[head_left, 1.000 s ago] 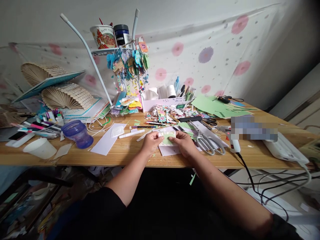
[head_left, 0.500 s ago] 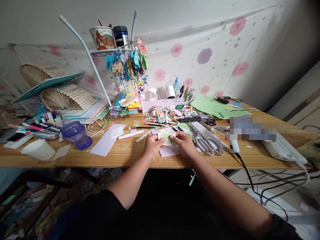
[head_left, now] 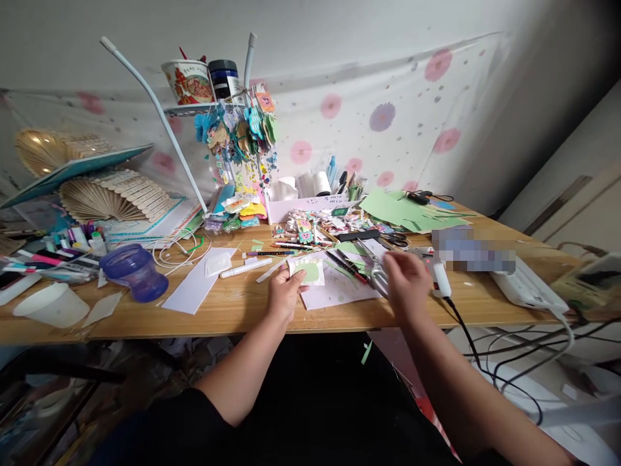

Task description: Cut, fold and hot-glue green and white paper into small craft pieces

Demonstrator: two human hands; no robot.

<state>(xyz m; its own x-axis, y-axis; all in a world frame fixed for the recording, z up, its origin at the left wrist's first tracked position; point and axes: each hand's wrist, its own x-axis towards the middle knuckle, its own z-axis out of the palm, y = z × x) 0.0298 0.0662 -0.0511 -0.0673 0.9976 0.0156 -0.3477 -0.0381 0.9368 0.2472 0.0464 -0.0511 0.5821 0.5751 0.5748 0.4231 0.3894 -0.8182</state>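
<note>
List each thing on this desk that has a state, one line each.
left hand: holding the paper piece
paper piece: green on white, held above the desk
right hand: off the paper, above the scissors
scissors: lying flat, mostly hidden
purple cup: tipped over
white cup: on its side

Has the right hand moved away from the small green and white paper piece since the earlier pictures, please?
Yes. The right hand has left the paper piece, which only the left hand now holds, and moved rightward over the scissors, toward the glue gun.
</note>
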